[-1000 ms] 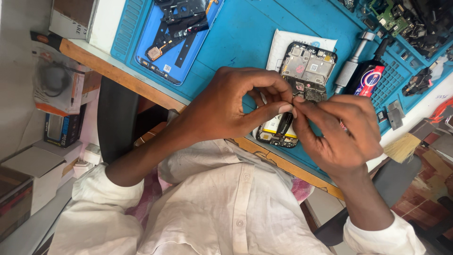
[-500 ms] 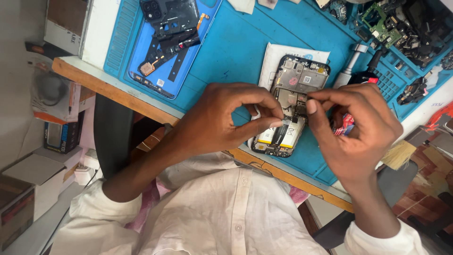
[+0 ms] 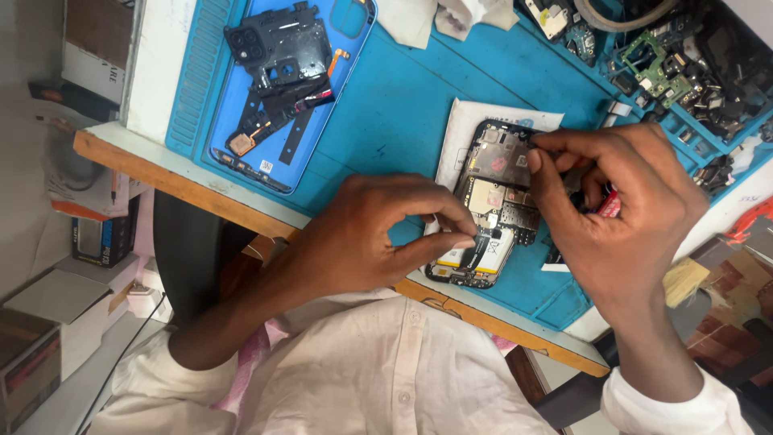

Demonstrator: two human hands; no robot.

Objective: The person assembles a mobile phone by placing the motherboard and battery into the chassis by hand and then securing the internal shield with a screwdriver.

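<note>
An opened phone (image 3: 493, 205) with its circuit board and battery exposed lies on a white sheet (image 3: 467, 121) on the blue work mat (image 3: 403, 105). My left hand (image 3: 366, 238) pinches the phone's lower left edge between thumb and forefinger. My right hand (image 3: 616, 217) rests over the phone's right side, fingertips pinched at the top of the board; a red object (image 3: 609, 205) shows under its fingers. Whether a tool is in that hand is hidden.
A blue phone back cover (image 3: 282, 80) with black parts and flex strips lies at the mat's upper left. Loose circuit boards and small parts (image 3: 684, 64) fill the trays at upper right. The wooden table edge (image 3: 201, 193) runs diagonally; boxes (image 3: 101, 234) sit at left.
My hands have separated: the right hand moved up to the top of the board, the left stays at the phone's lower edge. The camera view shifted closer.
</note>
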